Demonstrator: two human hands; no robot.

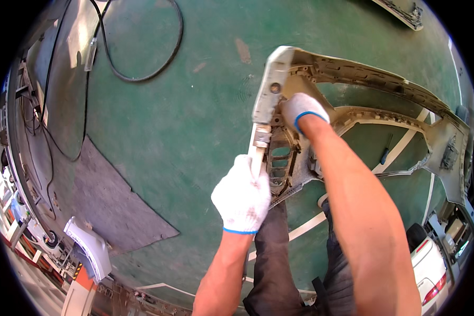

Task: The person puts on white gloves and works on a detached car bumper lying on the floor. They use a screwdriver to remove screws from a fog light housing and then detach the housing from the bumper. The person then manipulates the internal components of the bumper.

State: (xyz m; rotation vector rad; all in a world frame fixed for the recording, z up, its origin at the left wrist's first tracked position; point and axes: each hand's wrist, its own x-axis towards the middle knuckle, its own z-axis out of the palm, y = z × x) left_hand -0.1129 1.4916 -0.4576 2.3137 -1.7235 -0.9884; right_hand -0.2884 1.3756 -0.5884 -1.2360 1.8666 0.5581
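A dirty car bumper cover [353, 72] stands in front of me, right of centre, its brown, dusty inner side toward me. Its left end shows a silver-white outer skin [269, 87]. My left hand [240, 195], in a white knit glove with a blue cuff, is closed round the pale lower part of that end. Higher up, my right hand [304, 109], gloved alike, makes a fist against the inner side, beside the silver-white end. Its fingertips are hidden, so what it grips cannot be seen. Below it is a vent-like grille [280, 163] in the bumper.
On the green floor [195, 121], a black hose [180, 37] loops at upper left. A grey mat [113, 203] lies at left, near a white fender-like panel [92, 247]. A dark-handled tool [385, 156] shows through the bumper's opening. A white car [429, 268] stands at lower right.
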